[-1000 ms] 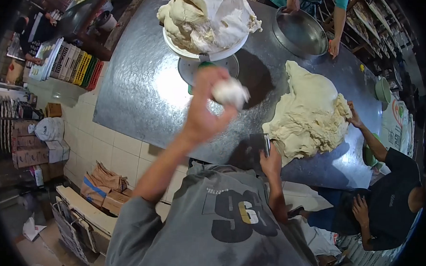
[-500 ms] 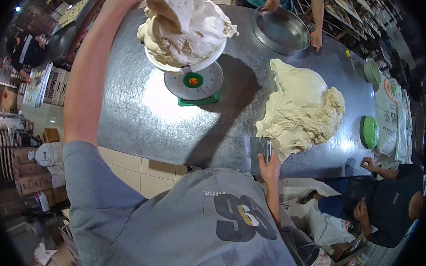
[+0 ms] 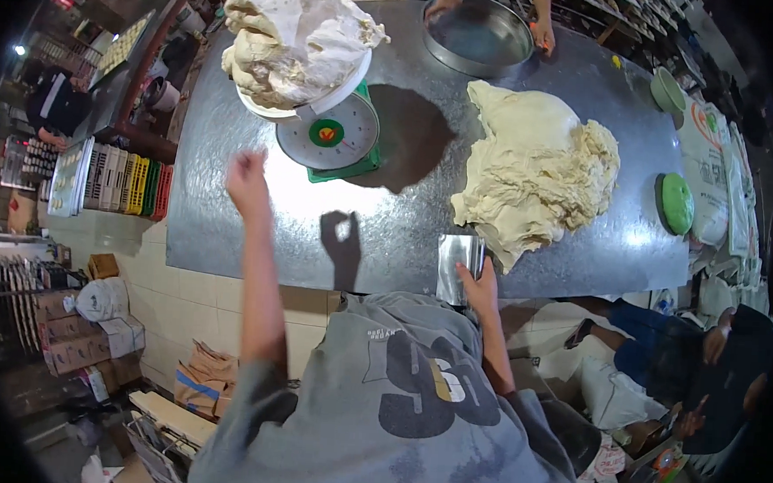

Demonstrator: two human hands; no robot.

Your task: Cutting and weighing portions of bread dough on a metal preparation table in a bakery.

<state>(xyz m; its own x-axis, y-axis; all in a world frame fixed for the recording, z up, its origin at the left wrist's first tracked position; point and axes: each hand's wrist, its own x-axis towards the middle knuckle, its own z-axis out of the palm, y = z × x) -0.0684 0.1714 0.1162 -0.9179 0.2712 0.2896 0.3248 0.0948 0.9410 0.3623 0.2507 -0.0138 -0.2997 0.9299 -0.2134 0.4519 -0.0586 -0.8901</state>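
Observation:
My left hand (image 3: pixel 248 182) is over the table, just below the scale, its fingers loosely curled together and slightly blurred; I see nothing in it. Metal shows in my right hand (image 3: pixel 480 290), closed on a dough scraper (image 3: pixel 457 264) at the table's near edge. Right beside the scraper lies a large, pale mass of dough (image 3: pixel 539 171), smooth on top and rough at its right. At the far left a white bowl (image 3: pixel 355 81), heaped with more dough (image 3: pixel 296 49), sits on a green dial scale (image 3: pixel 328 138).
Across the metal table (image 3: pixel 405 216), a co-worker's hands (image 3: pixel 542 33) are at a round metal pan (image 3: pixel 478 38). Along the right side are a green lump (image 3: pixel 675 204), a pale green bowl (image 3: pixel 667 90) and plastic sacks (image 3: pixel 705 158). Another person (image 3: pixel 711 381) is at the lower right.
My left hand has let go of the dough in the bowl and come back toward me, below the scale. My right hand still holds the scraper beside the dough.

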